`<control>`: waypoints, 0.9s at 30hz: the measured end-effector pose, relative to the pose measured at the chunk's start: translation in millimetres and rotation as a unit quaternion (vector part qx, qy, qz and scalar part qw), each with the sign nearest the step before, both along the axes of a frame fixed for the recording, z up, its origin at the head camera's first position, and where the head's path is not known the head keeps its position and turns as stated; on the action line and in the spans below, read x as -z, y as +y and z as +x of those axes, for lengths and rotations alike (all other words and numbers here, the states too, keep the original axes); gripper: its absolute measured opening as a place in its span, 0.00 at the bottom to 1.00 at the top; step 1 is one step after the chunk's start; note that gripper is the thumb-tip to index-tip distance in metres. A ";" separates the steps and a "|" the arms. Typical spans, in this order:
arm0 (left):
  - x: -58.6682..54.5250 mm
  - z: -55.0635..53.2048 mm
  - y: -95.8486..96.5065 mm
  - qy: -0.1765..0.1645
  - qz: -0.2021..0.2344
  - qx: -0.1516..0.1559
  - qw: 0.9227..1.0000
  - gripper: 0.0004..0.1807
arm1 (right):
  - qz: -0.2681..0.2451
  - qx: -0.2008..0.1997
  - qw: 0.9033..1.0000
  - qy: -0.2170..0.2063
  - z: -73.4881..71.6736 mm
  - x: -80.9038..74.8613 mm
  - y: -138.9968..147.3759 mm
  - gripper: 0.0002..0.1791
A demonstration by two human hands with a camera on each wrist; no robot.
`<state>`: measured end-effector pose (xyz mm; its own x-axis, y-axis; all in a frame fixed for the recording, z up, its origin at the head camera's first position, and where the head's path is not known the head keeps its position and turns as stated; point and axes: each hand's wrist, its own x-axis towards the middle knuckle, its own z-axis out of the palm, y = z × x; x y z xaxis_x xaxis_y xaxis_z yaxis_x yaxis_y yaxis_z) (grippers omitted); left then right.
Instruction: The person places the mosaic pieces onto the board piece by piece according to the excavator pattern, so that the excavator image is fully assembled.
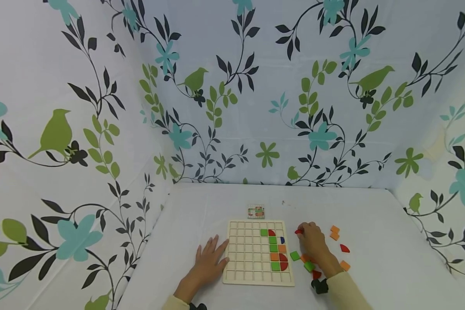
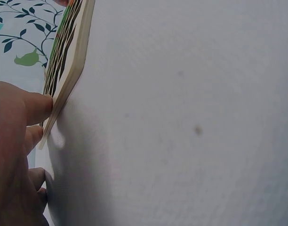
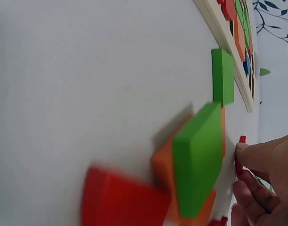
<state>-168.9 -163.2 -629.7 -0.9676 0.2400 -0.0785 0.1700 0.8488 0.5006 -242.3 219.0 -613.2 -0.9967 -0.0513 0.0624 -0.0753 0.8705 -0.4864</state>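
A wooden grid board (image 1: 244, 275) lies on the white table, with green, orange, red and blue pieces set in cells along its right side. My left hand (image 1: 209, 260) rests flat at the board's left edge, thumb and index finger touching the rim; the left wrist view shows those fingertips (image 2: 39, 107) against it. Right of the board, my right hand (image 1: 314, 243) pinches a red quarter-circle piece (image 3: 240, 155) between thumb and fingers, close over the table. Near its wrist lie a green square (image 1: 309, 266), partly on orange ones, another green square (image 1: 295, 255) and a red piece (image 1: 316, 274).
A small printed pattern card (image 1: 256, 211) lies behind the board. Farther right are orange squares (image 1: 335, 232), a red quarter-circle (image 1: 345, 248) and another orange square (image 1: 345, 265). Patterned cloth (image 1: 232, 129) hangs around the table's back and sides.
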 end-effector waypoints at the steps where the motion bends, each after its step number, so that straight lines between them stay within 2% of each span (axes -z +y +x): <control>1: -0.5 -0.4 -0.2 0.000 0.001 0.000 1.000 0.33 | -0.006 0.001 1.000 -0.004 -2.1 -0.2 -3.0 0.14; 7: 0.9 -2.5 -0.4 -0.003 -0.004 0.003 1.000 0.33 | -0.017 0.008 1.000 -0.014 -9.5 -3.1 -17.7 0.15; 14: 0.7 -1.3 -1.1 0.005 -0.011 -0.001 1.000 0.33 | -0.006 -0.012 1.000 0.014 -8.9 -10.4 -36.7 0.15; 17: -0.3 -0.5 -1.7 0.005 -0.009 0.000 1.000 0.33 | -0.004 -0.040 0.999 0.018 -6.4 -16.1 -50.7 0.14; 23: -2.2 -0.8 -1.9 0.002 -0.008 0.002 1.000 0.33 | 0.007 -0.123 0.992 0.041 4.8 -28.3 -78.2 0.11; 27: -1.8 -1.1 -1.0 0.002 -0.001 0.002 1.000 0.33 | 0.010 -0.166 0.984 0.065 10.7 -25.3 -87.4 0.10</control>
